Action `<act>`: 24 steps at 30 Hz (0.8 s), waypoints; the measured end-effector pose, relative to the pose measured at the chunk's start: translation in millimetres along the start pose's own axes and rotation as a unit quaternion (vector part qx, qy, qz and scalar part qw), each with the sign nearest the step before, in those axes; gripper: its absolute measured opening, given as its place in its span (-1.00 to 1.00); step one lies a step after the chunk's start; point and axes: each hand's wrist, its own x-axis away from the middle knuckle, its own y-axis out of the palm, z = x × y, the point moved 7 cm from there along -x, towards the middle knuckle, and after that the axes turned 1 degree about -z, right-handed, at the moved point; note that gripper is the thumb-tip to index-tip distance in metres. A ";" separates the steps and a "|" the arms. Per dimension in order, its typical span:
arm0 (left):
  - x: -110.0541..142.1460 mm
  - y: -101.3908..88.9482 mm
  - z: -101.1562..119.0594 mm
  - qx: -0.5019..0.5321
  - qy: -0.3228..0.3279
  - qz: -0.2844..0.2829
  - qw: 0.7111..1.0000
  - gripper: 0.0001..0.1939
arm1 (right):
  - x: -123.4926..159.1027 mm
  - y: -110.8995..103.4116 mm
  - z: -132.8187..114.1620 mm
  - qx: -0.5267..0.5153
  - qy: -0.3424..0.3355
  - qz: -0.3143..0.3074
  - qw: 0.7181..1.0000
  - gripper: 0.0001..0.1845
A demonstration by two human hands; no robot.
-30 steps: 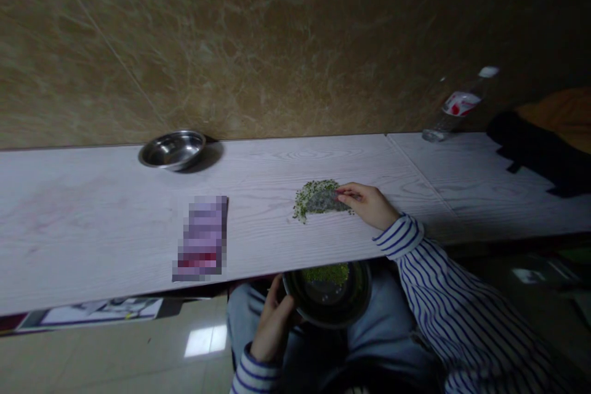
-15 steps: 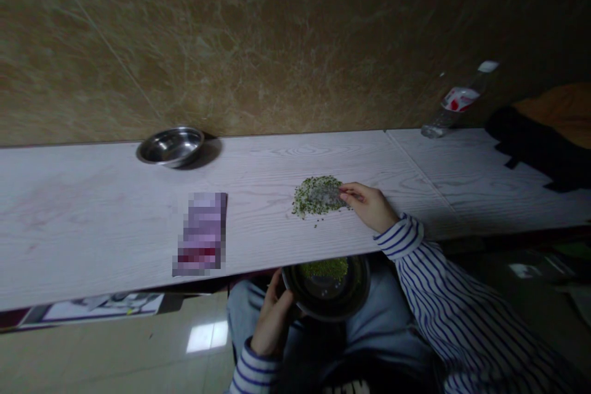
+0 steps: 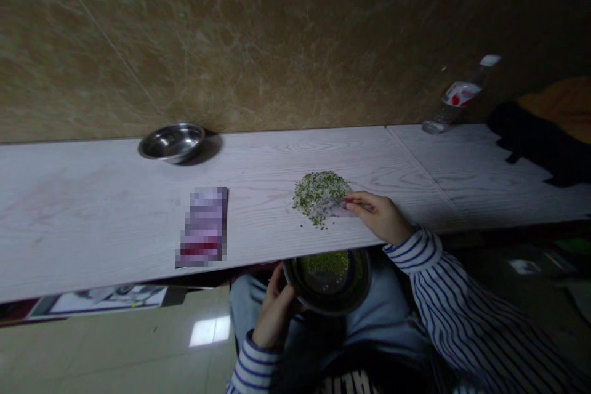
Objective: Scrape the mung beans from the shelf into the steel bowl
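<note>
Head view: right hand (image 3: 382, 219), fingertips pinching translucent film (image 3: 331, 207), likely light, limp, best held by one edge; left hand (image 3: 272, 315), thumb and fingers gripping bowl (image 3: 330, 309) rim.

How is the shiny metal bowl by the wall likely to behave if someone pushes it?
The shiny metal bowl looks rigid, so it should keep its shape. Its smooth, glossy surface suggests it may slip under the fingers. With flaring sides and nothing visible inside, it would probably slide easily and might tip if pressed at the rim.
</note>
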 end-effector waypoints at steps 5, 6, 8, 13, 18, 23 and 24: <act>0.7 -1.5 -0.9 -0.001 -0.006 0.005 1.000 -0.27 | 6.8 1.1 -1.5 0.004 -0.004 0.000 1.000 -0.78; 0.9 -1.7 -1.0 0.000 -0.005 0.007 1.000 -0.26 | 7.7 2.3 -2.3 0.006 -0.005 0.000 1.000 -0.78; 1.7 -1.3 -0.8 0.002 -0.004 0.008 1.000 -0.26 | 9.0 4.3 -3.7 0.012 -0.005 0.002 1.000 -0.77; 4.3 -1.0 1.2 -0.008 0.000 0.011 1.000 -0.29 | 13.4 6.8 -6.0 0.021 -0.010 -0.007 1.000 -0.76; 5.7 1.1 2.3 -0.010 0.002 0.002 1.000 -0.30 | 16.1 2.3 -5.9 0.016 -0.012 -0.006 1.000 -0.75; 8.9 5.1 4.8 -0.008 0.006 0.001 1.000 -0.26 | 16.5 3.6 -2.6 0.015 0.002 -0.003 1.000 -0.76; 9.7 6.1 5.8 -0.012 0.008 -0.001 1.000 -0.27 | 17.3 4.6 -3.0 0.013 0.002 -0.006 1.000 -0.76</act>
